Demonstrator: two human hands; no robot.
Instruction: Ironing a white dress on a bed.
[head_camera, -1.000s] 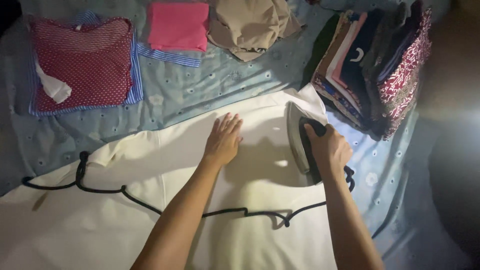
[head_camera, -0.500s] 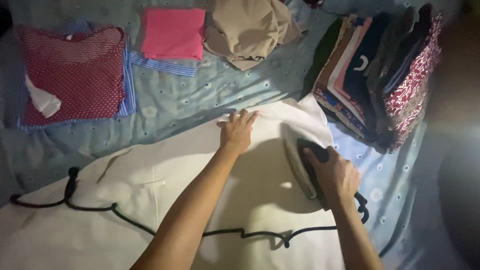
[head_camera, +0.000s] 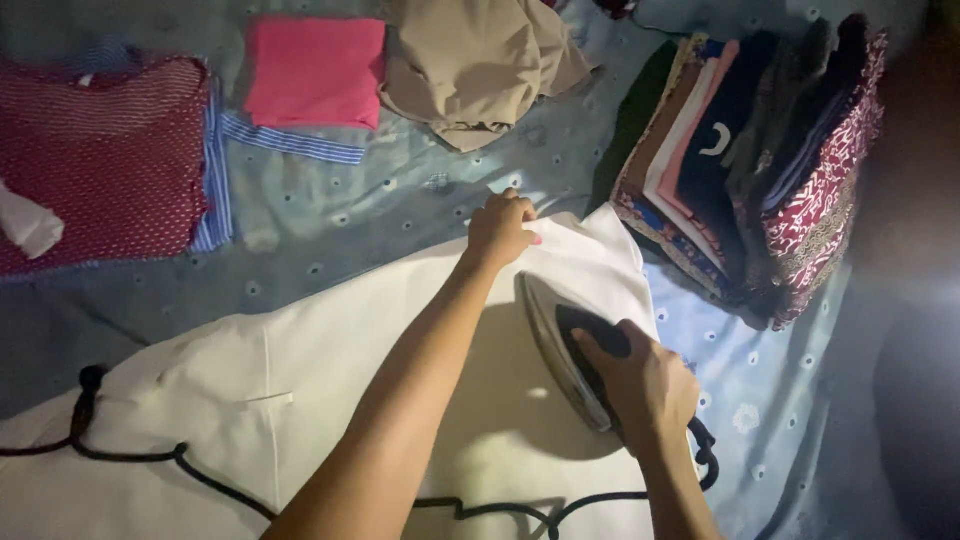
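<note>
Gripping the dark handle of an iron (head_camera: 565, 350), the right hand (head_camera: 645, 385) sits at the lower right of centre, fingers wrapped round the handle so the hand is closed on it. The iron is tipped onto its side edge, its pale soleplate facing left, and it rests on a large white garment (head_camera: 300, 400) that covers the lower half of the frame. A black cord (head_camera: 200, 470) runs from the iron's rear, loops along the bottom edge and trails off to the lower left across the white cloth.

The left hand (head_camera: 500, 230) reaches up to the middle of the frame, where its fingers are bunched on the top edge of the white garment, just above the iron's nose; it looks like a pinch of the fabric, though the dim light makes the exact grip hard to read.

All of this lies on a bed covered by a light blue sheet (head_camera: 400, 210) dotted with small flowers. At the upper left lies a red dotted garment (head_camera: 100, 160) on a blue striped cloth (head_camera: 285, 140); beside it, a folded pink piece (head_camera: 315, 70). A crumpled tan garment (head_camera: 475, 65) lies at top centre. At the upper right, well apart from the hands, a stack of folded clothes (head_camera: 750, 160) leans on its side.
</note>
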